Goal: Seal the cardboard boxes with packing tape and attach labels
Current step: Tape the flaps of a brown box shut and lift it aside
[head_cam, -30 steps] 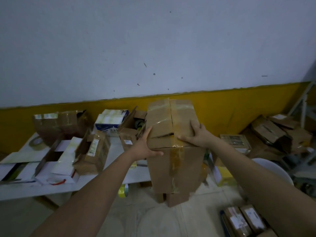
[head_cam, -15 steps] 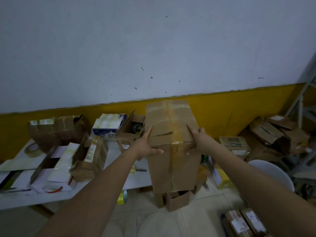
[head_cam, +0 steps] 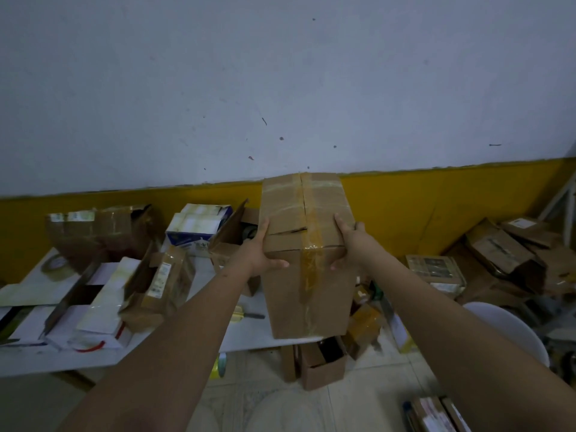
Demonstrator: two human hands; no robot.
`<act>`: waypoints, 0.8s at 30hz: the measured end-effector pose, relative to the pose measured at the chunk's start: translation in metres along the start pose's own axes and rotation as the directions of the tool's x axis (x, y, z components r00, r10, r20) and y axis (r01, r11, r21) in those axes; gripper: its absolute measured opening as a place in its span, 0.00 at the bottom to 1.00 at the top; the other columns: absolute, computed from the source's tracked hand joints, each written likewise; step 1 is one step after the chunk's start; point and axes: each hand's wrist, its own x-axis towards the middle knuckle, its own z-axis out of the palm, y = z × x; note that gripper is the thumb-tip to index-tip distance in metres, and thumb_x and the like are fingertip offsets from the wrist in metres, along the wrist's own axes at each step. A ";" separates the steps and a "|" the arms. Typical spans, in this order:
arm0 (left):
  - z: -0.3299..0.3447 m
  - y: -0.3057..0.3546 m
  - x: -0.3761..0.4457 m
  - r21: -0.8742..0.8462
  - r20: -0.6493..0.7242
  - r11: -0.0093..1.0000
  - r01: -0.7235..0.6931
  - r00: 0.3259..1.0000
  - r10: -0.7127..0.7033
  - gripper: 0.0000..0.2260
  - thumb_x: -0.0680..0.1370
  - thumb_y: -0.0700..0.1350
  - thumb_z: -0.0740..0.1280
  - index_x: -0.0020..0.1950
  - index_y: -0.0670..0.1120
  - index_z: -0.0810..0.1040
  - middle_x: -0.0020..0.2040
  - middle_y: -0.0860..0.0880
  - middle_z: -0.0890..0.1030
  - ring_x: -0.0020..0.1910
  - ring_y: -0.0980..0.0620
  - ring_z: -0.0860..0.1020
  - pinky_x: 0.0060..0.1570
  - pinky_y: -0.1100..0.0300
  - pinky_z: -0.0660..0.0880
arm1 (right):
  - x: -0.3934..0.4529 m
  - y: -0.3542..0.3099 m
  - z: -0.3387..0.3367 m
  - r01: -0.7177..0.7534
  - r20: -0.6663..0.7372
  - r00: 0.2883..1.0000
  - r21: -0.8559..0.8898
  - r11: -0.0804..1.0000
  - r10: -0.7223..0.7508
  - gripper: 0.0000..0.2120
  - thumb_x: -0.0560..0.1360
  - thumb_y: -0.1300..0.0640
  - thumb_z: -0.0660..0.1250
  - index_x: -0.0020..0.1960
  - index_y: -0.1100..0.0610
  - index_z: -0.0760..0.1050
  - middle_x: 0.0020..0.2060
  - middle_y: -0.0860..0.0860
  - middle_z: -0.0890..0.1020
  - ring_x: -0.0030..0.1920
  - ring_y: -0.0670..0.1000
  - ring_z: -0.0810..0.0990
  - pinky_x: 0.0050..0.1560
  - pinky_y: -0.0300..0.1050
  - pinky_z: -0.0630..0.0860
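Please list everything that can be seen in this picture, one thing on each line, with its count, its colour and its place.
tall cardboard box: one, brown, centre, held at the table's right end
packing tape strip: one, yellowish clear, down the box's middle seam
white table: one, white, left half
tape roll: one, clear-brown, table's far left
open small boxes on the table: several, brown, left of the held box
white and blue carton: one, back of the table
small open box: one, brown, floor below the held box
pile of boxes: several, brown, floor at right
wall: white above, yellow band below
left hand: grips the box's left side
right hand: grips the box's right side
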 end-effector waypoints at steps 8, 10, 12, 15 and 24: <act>-0.007 -0.004 0.029 0.027 -0.056 0.999 0.017 0.998 -0.016 0.60 0.64 0.66 0.78 0.77 0.67 0.33 0.72 0.41 0.67 0.61 0.43 0.77 0.60 0.44 0.78 | 0.037 -0.003 -0.003 0.019 -0.031 0.999 -0.010 1.000 -0.020 0.64 0.65 0.48 0.81 0.79 0.42 0.33 0.76 0.60 0.49 0.70 0.64 0.69 0.63 0.59 0.76; -0.007 -0.004 0.032 0.061 -0.066 0.998 0.031 0.997 -0.027 0.59 0.65 0.66 0.77 0.77 0.67 0.33 0.72 0.40 0.66 0.62 0.42 0.76 0.60 0.44 0.77 | 0.041 -0.005 -0.003 0.020 -0.045 0.999 -0.022 1.000 -0.021 0.64 0.65 0.48 0.81 0.79 0.41 0.33 0.76 0.60 0.50 0.69 0.63 0.70 0.61 0.59 0.77; -0.008 -0.002 0.033 0.104 -0.067 0.993 0.053 0.997 -0.046 0.58 0.68 0.65 0.76 0.77 0.66 0.31 0.74 0.39 0.63 0.63 0.40 0.75 0.60 0.46 0.77 | 0.041 -0.006 -0.003 0.019 -0.059 0.998 -0.050 0.999 -0.022 0.63 0.65 0.46 0.81 0.79 0.41 0.33 0.76 0.60 0.53 0.68 0.63 0.70 0.61 0.60 0.77; -0.011 -0.004 0.026 0.183 -0.010 0.979 0.094 0.996 -0.094 0.58 0.73 0.56 0.76 0.76 0.61 0.25 0.81 0.36 0.49 0.67 0.39 0.74 0.58 0.49 0.77 | 0.036 -0.005 -0.003 0.004 -0.076 0.997 -0.098 0.995 -0.012 0.62 0.66 0.44 0.80 0.79 0.42 0.34 0.76 0.61 0.54 0.70 0.64 0.67 0.64 0.60 0.74; -0.067 -0.118 -0.082 0.326 0.105 0.931 0.162 0.973 -0.206 0.48 0.76 0.50 0.74 0.82 0.48 0.42 0.78 0.41 0.63 0.71 0.42 0.70 0.64 0.53 0.71 | -0.010 -0.038 0.015 -0.137 -0.183 0.979 -0.270 0.953 0.089 0.57 0.72 0.34 0.70 0.80 0.54 0.33 0.79 0.64 0.41 0.78 0.66 0.49 0.75 0.68 0.53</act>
